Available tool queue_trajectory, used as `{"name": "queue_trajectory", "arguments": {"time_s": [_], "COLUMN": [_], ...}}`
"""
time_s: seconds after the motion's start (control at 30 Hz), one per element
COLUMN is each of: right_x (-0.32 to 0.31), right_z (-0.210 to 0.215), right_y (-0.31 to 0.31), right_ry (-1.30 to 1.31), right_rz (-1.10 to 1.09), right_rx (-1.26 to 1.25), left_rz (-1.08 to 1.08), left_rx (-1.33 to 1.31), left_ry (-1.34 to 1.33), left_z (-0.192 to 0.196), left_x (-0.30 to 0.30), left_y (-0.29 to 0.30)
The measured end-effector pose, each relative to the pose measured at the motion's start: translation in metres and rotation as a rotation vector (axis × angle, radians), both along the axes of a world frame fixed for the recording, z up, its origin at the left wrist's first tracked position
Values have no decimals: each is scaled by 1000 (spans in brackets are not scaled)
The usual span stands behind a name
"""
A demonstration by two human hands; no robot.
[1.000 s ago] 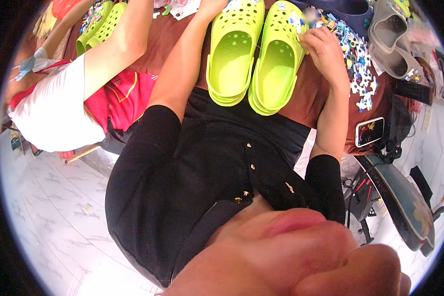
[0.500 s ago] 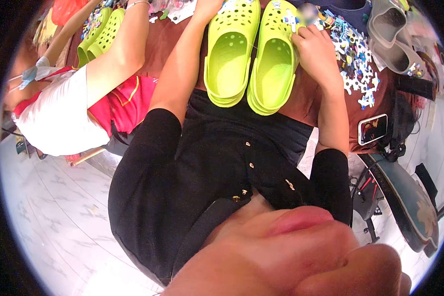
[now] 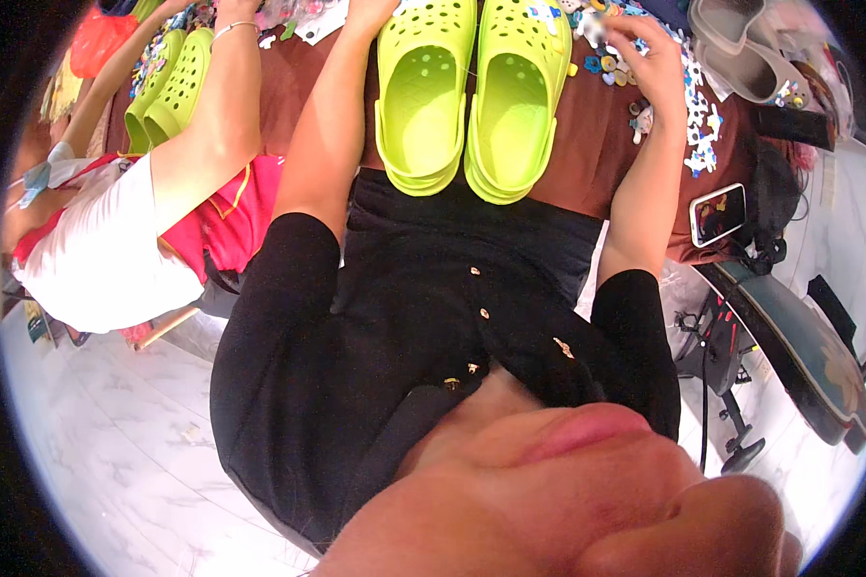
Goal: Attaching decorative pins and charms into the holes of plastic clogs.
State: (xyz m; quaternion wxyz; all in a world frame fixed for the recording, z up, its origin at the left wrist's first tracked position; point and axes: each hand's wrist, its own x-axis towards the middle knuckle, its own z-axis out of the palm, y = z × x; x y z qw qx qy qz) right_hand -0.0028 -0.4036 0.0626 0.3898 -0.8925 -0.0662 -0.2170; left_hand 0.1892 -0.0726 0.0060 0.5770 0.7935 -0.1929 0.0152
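Note:
Two lime-green clogs [image 3: 428, 120] [image 3: 515, 125] stand side by side at the table's near edge, heels toward me. White-and-blue charms [image 3: 545, 13] sit on the toe of the right one. My left hand [image 3: 370, 13] lies beside the left clog's toe; its fingers are cut off by the upper picture edge. To the right of the clogs, the thumb and finger of my right hand [image 3: 649, 60] pinch a small white shoe charm [image 3: 593, 29], partly blurred. Loose charms [image 3: 700, 144] lie scattered around and behind that hand.
Brown cloth [image 3: 592, 144] covers the table. A phone [image 3: 718, 214] lies at its right edge, near grey clogs [image 3: 746, 72]. On my left another person's arm [image 3: 207, 135] reaches over the table beside more green clogs [image 3: 175, 91]. A dark chair-like piece [image 3: 799, 356] stands at right.
My right hand has moved off the right clog's side toward the right, among the loose charms. My left hand stays by the left clog. The whole view has shifted slightly.

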Motion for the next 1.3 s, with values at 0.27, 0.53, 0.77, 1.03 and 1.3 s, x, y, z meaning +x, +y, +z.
{"name": "queue_trajectory", "arguments": {"time_s": [0.27,0.53,0.77,1.03,1.3], "right_x": [-5,-3,9,10,6], "right_z": [0,-5,-8,-8,-3], "right_y": [27,13,34,64,82], "right_ry": [386,290,-144,-490,-703], "right_rz": [214,163,-97,-40,-22], "right_rx": [-431,-307,-41,-6,-181], "left_rz": [-35,-31,-33,-356,-555], "left_rx": [-50,21,324,217,256], "left_ry": [-41,-8,-376,-269,-188], "left_z": [-5,11,64,138,116], "left_x": [3,-11,-36,-102,-104], "left_y": [-5,-2,9,-39,-78]}}
